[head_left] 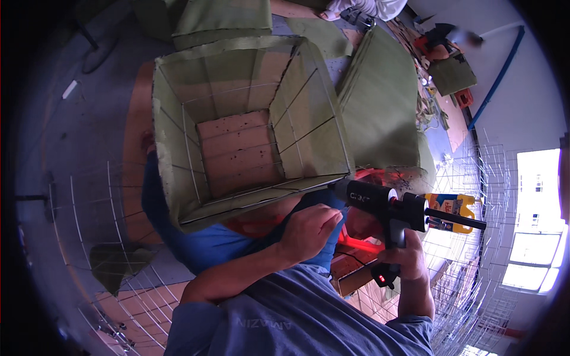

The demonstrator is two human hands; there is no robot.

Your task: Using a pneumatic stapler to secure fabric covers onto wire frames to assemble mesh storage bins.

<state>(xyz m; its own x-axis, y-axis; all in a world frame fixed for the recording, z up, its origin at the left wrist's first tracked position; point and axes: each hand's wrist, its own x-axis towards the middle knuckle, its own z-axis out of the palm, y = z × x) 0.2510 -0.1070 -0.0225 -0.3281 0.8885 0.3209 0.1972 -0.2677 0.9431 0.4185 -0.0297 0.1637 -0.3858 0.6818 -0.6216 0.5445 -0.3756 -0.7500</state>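
A wire-framed box point(309, 142) covered in green fabric stands tilted in front of me, its open side facing up toward me. In my right hand point(409, 258) is a black glue gun point(371, 199), held by its handle, with a dark stick jutting from its back. The gun's nozzle is at the box's near right corner. My left hand point(312, 234) is closed in a pinch just below the near rim, close to the nozzle. Whatever its fingers hold is too small to make out. A lit red display point(382, 279) glows at the base of the gun's handle.
Green fabric-covered pieces point(383, 95) are stacked at the right, and another box point(222, 21) stands behind. Wire grid panels point(133, 282) surround me on both sides. A yellow package point(454, 207) is beyond the gun. Other people point(442, 41) sit at the far right.
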